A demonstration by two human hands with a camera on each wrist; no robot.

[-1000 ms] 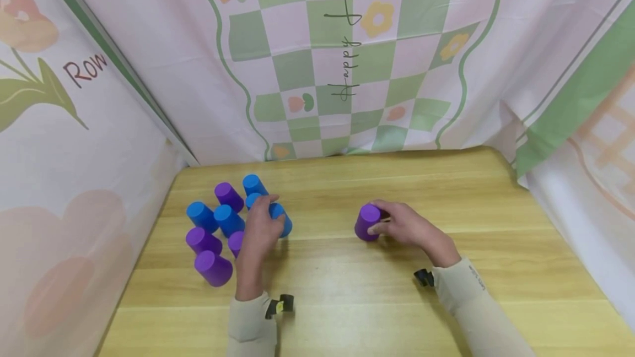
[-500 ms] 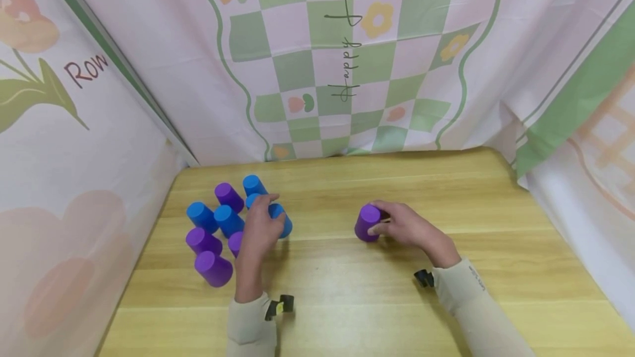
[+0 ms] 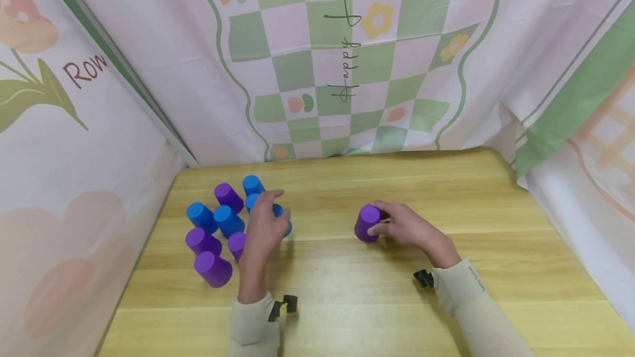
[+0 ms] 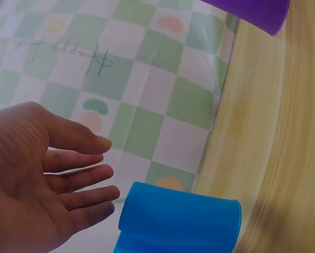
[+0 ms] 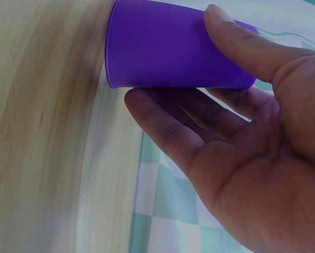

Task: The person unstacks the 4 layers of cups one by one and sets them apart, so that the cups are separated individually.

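My right hand [image 3: 404, 225] grips a purple cup [image 3: 367, 223] that stands upside down on the table, thumb on its near side. In the right wrist view the same purple cup [image 5: 168, 45] lies between the thumb and the fingers. Over the right side of a group of cups hovers my left hand [image 3: 265, 227], with nothing in its grasp. Its fingers are loosely extended in the left wrist view, close to a blue cup [image 4: 181, 216] but apart from it. In the head view the hand partly hides a blue cup [image 3: 286, 228] and a purple cup [image 3: 236, 244].
Several upturned blue and purple cups cluster on the left of the wooden table [image 3: 337, 302], among them a near purple cup [image 3: 213, 269] and a far blue cup [image 3: 253, 184]. A patterned curtain [image 3: 342, 70] borders the table's back edge.
My left hand has risen slightly and shifted a little right, away from the blue cup at the group's right edge. My right hand and its purple cup have stayed in place.
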